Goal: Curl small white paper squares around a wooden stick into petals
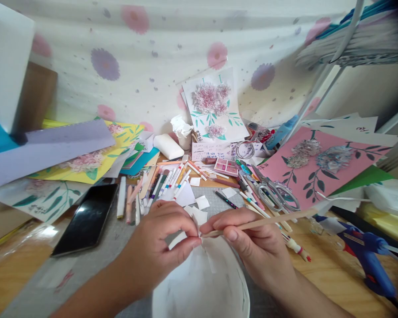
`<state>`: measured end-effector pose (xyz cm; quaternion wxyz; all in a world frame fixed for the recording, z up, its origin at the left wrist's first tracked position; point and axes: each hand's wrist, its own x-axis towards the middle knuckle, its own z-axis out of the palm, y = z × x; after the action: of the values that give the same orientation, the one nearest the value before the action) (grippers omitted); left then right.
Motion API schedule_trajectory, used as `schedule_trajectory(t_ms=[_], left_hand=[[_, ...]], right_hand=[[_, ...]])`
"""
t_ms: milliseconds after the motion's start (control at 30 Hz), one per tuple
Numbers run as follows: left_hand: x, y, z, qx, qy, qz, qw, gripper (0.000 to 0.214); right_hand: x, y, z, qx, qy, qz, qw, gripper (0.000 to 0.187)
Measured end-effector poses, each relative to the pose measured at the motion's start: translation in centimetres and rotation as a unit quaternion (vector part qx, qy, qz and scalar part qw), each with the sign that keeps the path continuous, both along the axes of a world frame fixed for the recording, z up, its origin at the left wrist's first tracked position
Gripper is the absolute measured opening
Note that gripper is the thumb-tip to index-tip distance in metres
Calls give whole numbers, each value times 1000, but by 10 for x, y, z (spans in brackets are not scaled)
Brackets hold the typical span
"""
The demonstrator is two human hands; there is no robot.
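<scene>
My left hand point(162, 240) pinches a small white paper piece point(196, 223) between thumb and fingers. My right hand point(252, 240) grips a thin wooden stick point(272, 221) that runs up to the right, its tip touching the paper at the pinch. Both hands hover over a white bowl point(202, 287) at the near edge. Small white paper squares point(200, 207) lie on the grey cutting mat point(119, 238) just behind the hands.
A black phone point(88, 218) lies at left. Several markers point(162, 183) spread behind the hands, scissors point(273, 194) to the right, a blue glue gun point(368, 256) at far right. Flower cards: pink point(318, 168), white upright point(215, 106), yellow point(96, 159).
</scene>
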<state>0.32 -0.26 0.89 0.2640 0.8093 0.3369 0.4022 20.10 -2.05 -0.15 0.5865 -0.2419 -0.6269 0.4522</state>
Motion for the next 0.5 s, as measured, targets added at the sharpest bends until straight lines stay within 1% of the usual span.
schedule_trajectory(t_ms=[167,500], left_hand=[[1,-1,2,-5,5,6,1000,15],[2,-4,1,-4,-6,21,1000,14]], right_hand=[[0,0,-1,-11,7,6,1000,16],[-1,0,1,8,-3,-16,1000,16]])
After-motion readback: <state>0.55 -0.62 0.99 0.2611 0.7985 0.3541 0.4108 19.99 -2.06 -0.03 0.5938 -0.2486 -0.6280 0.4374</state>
